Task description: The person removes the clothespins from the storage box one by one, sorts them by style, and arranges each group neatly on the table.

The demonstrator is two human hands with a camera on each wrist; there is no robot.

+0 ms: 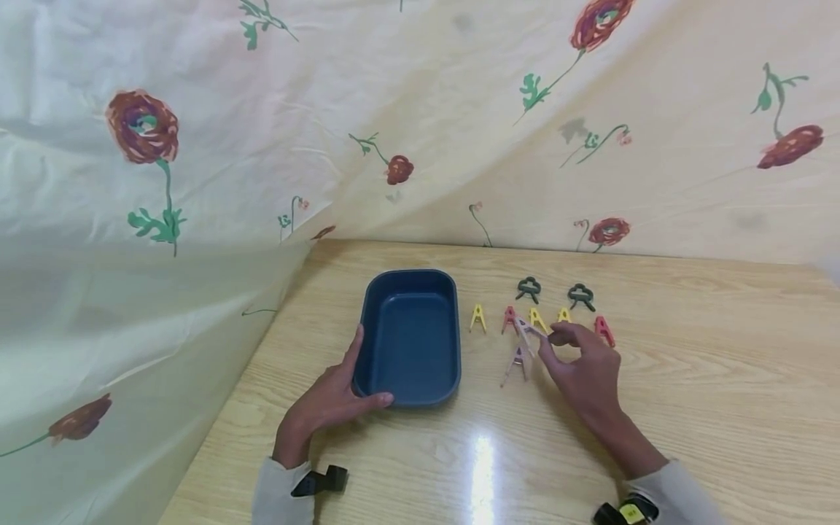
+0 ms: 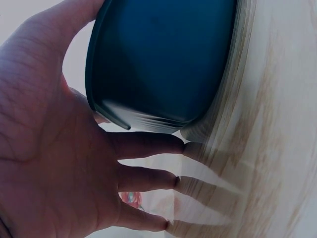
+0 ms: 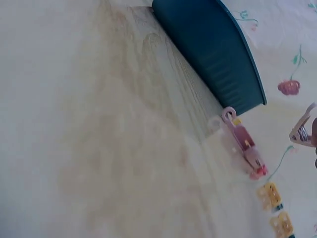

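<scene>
My right hand (image 1: 590,375) pinches a pale lilac clothespin (image 1: 523,329) between thumb and forefinger, raised over the table. In the right wrist view this clothespin (image 3: 300,133) shows at the right edge, with only a bit of fingertip. A second lilac clothespin (image 1: 518,359) stands on the table just below it, legs spread. My left hand (image 1: 324,401) touches the near left corner of a dark blue plastic tub (image 1: 410,343). Its thumb lies along the near rim and its fingers extend straight along the left side. Nothing lies inside the tub.
Yellow clothespins (image 1: 478,319) and red clothespins (image 1: 604,331) stand in a loose row right of the tub. Behind them are two dark green clips (image 1: 528,289). A flowered cloth (image 1: 420,204) hangs along the back and left of the wooden table (image 1: 722,379).
</scene>
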